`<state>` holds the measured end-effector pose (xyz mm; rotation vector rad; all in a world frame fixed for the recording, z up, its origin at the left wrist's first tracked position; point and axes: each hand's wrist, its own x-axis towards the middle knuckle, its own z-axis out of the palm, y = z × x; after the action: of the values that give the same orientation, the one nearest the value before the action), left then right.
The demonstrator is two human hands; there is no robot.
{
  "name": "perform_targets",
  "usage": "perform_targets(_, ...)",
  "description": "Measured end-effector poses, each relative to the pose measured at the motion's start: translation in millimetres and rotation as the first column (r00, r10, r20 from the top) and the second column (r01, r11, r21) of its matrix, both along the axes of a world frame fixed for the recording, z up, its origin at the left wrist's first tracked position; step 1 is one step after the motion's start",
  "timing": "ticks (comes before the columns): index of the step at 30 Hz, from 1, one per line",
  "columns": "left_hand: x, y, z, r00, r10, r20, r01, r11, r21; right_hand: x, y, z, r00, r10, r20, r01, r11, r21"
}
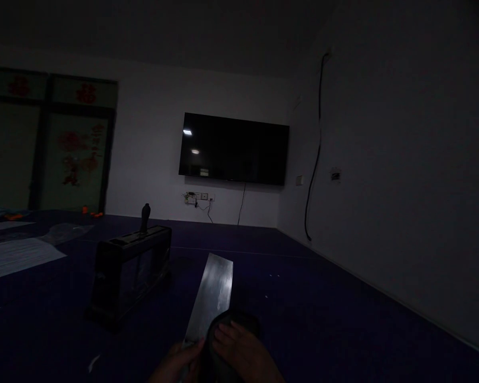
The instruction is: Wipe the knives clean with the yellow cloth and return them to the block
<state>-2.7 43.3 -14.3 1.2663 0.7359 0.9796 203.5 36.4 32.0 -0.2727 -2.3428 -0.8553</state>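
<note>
In dim light a broad steel cleaver blade [212,297] points away from me over the dark purple floor. My left hand [175,364] grips its lower end, where the handle is hidden. My right hand [245,354] presses a dark cloth [233,322] against the base of the blade, fingers closed on it. A dark knife block [130,274] stands on the floor to the left of the blade, with one black knife handle [145,217] sticking up from its top.
A wall-mounted black television [233,149] hangs ahead, with sockets and cables below it. White sheets [16,255] lie on the floor at left, near glass doors with red decorations [75,154]. The white wall [403,186] runs along the right.
</note>
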Motion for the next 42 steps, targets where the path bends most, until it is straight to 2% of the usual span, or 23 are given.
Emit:
perform_targets(6,-8.7,-1.0,5.7,0.997,-0.075,-0.018,0.075,0.997,-0.028,4.1,12.5,-9.7,0.997,-0.076,-0.015,0.074,0.992,-0.098)
perform_targets(10,-8.5,-0.5,1.9,0.997,-0.083,-0.002,0.083,0.994,-0.066,4.6,15.0,-11.6,0.993,-0.113,-0.047,0.107,0.989,-0.105)
perform_targets(15,-5.5,-0.5,-2.0,0.996,-0.081,0.029,0.083,0.993,-0.088,4.1,16.0,-14.9,0.98,-0.197,0.017,0.197,0.969,-0.148)
perform_targets(20,-4.8,-2.0,0.3,0.989,-0.101,0.109,0.11,0.99,-0.087,2.7,16.8,-17.4,0.989,-0.144,-0.032,0.14,0.984,-0.11)
perform_targets(25,-5.1,-16.2,8.5,0.985,-0.045,0.169,0.068,0.989,-0.132,1.4,7.9,-8.9,0.999,-0.034,-0.013,0.033,0.996,-0.081)
perform_targets(28,-5.5,-23.7,12.0,0.983,-0.047,0.176,0.072,0.988,-0.14,1.7,2.5,-4.9,0.998,-0.057,-0.032,0.054,0.994,-0.091)
perform_targets(33,-4.7,-23.7,11.3,0.982,-0.062,0.181,0.073,0.996,-0.058,3.4,1.7,-4.0,0.998,-0.058,-0.023,0.054,0.99,-0.129)
perform_targets(37,-4.0,-18.6,9.1,0.978,-0.122,0.169,0.125,0.992,-0.006,3.2,14.1,-19.3,0.985,-0.17,-0.037,0.165,0.98,-0.113)
perform_targets(40,-2.9,-13.2,8.2,0.976,-0.172,0.135,0.172,0.985,0.012,3.4,20.2,-30.5,0.956,-0.285,-0.069,0.269,0.946,-0.181)
perform_targets(42,-1.4,-9.3,7.9,0.977,-0.172,0.122,0.173,0.985,0.004,3.9,19.3,-31.8,0.95,-0.301,-0.078,0.278,0.934,-0.224)
